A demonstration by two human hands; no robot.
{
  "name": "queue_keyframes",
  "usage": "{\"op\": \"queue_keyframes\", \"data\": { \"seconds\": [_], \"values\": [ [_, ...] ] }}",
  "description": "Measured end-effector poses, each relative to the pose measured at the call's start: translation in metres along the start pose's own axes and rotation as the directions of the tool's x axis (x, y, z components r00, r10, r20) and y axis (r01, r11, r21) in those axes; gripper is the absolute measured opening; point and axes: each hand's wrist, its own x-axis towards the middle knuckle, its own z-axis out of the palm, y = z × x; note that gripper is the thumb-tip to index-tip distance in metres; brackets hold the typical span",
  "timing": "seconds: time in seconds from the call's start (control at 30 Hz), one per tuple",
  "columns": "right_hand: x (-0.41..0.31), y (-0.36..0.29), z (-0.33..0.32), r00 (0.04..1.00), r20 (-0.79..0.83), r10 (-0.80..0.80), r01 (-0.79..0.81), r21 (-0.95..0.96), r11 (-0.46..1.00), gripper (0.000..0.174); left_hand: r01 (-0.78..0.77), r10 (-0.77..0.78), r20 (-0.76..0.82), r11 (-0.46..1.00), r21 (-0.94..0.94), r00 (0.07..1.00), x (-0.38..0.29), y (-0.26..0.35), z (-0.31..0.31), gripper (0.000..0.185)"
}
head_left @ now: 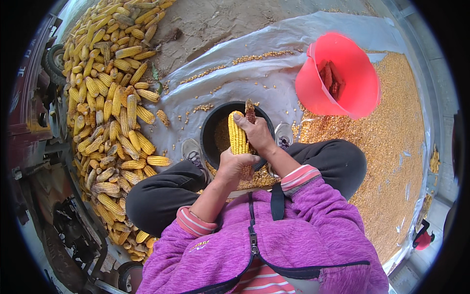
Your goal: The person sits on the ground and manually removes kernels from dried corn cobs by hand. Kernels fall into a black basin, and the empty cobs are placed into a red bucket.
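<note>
Over a round black tub [208,141] I hold an ear of yellow corn [238,136] upright-looking between both hands. My left hand [237,163] is wrapped around its lower end. Against the upper right side of the ear lies my right hand [260,136], its thumb pressed on the kernels near the tip. A stripped reddish corn cob [250,111] sticks up out of my right hand's grip. Loose kernels lie inside the tub, partly hidden by my hands and the ear.
A large heap of corn ears [117,110] lies to my left, beside a dark red vehicle [31,92]. A pink bucket [312,82] holding several bare cobs [332,79] stands at the upper right. Shelled kernels [389,154] cover the plastic sheet [227,90] on the right.
</note>
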Motion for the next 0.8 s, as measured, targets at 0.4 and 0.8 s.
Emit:
{"op": "queue_keyframes", "data": {
  "seconds": [0.4, 0.8],
  "values": [
    [-0.004, 0.025, 0.011, 0.985, -0.022, -0.170, 0.163, -0.179, 0.970, 0.037, 0.047, -0.047, 0.012, 0.999, -0.009, 0.999, 0.001, -0.002, -0.006, 0.024],
    [-0.015, 0.019, 0.003, 0.986, 0.149, 0.070, -0.048, -0.143, 0.989, 0.040, -0.106, 0.103, 0.033, 0.991, 0.077, 0.994, 0.006, -0.014, -0.008, 0.034]
  ]
}}
